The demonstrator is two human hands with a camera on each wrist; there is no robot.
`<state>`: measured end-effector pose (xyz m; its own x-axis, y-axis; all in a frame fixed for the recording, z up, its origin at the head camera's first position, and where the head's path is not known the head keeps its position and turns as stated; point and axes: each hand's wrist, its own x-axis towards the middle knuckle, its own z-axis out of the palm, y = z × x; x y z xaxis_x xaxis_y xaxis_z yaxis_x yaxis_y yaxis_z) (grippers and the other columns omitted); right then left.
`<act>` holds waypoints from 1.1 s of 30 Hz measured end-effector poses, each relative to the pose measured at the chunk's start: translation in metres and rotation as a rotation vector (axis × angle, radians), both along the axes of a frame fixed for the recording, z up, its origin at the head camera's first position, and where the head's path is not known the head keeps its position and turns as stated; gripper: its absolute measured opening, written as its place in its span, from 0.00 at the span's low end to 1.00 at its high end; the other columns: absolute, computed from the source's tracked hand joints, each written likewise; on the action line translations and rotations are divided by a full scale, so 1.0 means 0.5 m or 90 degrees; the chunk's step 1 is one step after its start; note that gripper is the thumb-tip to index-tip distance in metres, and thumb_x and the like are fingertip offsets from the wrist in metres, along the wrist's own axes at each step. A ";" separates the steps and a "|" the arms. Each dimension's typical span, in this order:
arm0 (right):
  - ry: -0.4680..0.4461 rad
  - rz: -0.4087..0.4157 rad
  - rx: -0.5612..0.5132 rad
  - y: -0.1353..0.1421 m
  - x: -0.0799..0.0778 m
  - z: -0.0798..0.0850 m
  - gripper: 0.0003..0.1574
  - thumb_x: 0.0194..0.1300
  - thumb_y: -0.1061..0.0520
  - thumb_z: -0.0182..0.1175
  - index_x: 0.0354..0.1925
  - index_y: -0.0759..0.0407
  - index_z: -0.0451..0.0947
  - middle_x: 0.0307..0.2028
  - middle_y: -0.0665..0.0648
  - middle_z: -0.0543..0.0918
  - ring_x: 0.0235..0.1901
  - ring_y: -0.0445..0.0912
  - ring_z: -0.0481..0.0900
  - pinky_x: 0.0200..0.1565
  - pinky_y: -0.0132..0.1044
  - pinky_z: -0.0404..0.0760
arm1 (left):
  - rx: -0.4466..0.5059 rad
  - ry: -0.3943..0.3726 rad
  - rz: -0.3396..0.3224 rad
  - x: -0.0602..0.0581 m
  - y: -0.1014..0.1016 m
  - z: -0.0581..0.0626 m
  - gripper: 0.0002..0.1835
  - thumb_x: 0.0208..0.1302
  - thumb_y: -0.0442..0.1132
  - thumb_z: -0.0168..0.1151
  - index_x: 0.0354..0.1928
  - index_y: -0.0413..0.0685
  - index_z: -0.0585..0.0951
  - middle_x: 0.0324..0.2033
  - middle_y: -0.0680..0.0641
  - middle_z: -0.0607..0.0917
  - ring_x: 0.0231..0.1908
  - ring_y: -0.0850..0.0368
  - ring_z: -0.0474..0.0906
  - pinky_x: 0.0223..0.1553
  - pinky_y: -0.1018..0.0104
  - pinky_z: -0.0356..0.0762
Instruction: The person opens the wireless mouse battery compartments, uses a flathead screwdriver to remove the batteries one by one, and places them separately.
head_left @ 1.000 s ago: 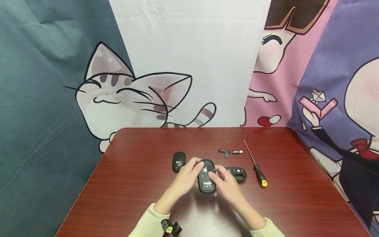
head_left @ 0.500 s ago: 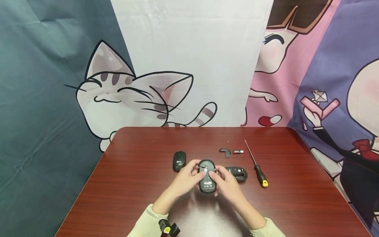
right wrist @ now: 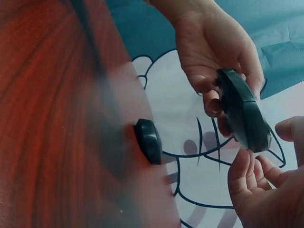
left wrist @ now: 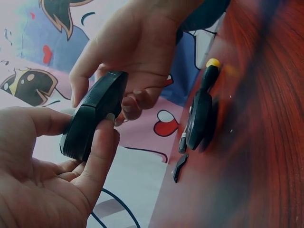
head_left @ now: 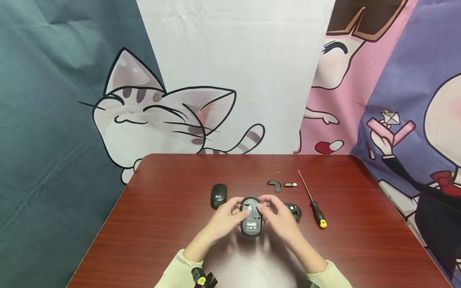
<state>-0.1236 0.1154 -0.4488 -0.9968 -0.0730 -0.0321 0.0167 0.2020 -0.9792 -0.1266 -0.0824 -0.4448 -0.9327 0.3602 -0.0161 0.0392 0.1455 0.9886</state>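
My left hand (head_left: 224, 219) holds a black computer mouse (head_left: 252, 224) above the table, its labelled underside facing up. In the left wrist view the thumb and fingers grip the mouse (left wrist: 95, 111) from both sides. My right hand (head_left: 280, 218) is at the mouse's upper right edge. The right wrist view shows fingertips (right wrist: 244, 159) touching or close to the mouse's end, with the thumb apart from it. A second mouse (head_left: 293, 211), underside up, lies partly hidden behind my right hand. A third mouse (head_left: 218, 196) stands upright at the left.
Farther back on the red-brown table (head_left: 155, 224) lie a dark curved cover piece (head_left: 274, 185) and a small battery (head_left: 290, 185). A screwdriver (head_left: 317, 211) with a black and yellow handle is at the right. A printed cartoon curtain (head_left: 234, 48) hangs behind.
The left thumb has moved down from the mouse's top end to its side. My right hand has shifted up and outward, its thumb leaving the middle of the underside for the edge.
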 end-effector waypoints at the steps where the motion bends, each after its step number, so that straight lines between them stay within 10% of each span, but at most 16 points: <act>1: 0.003 0.008 -0.010 0.001 -0.002 0.001 0.15 0.69 0.54 0.65 0.52 0.57 0.79 0.36 0.57 0.79 0.28 0.45 0.78 0.31 0.39 0.85 | 0.003 -0.004 -0.001 0.001 0.000 -0.001 0.24 0.70 0.39 0.63 0.63 0.35 0.73 0.43 0.41 0.85 0.35 0.57 0.84 0.31 0.63 0.87; 33: -0.005 0.046 0.016 0.001 -0.032 0.004 0.13 0.66 0.53 0.68 0.39 0.63 0.83 0.20 0.53 0.75 0.20 0.42 0.72 0.23 0.31 0.75 | -0.024 -0.012 0.006 0.003 -0.014 -0.037 0.26 0.69 0.40 0.64 0.62 0.32 0.73 0.39 0.43 0.86 0.31 0.59 0.83 0.28 0.63 0.86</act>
<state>-0.1394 0.1159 -0.4468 -0.9888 -0.1433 -0.0423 0.0086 0.2281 -0.9736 -0.1253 -0.0894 -0.4634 -0.9357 0.3495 -0.0475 0.0184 0.1830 0.9829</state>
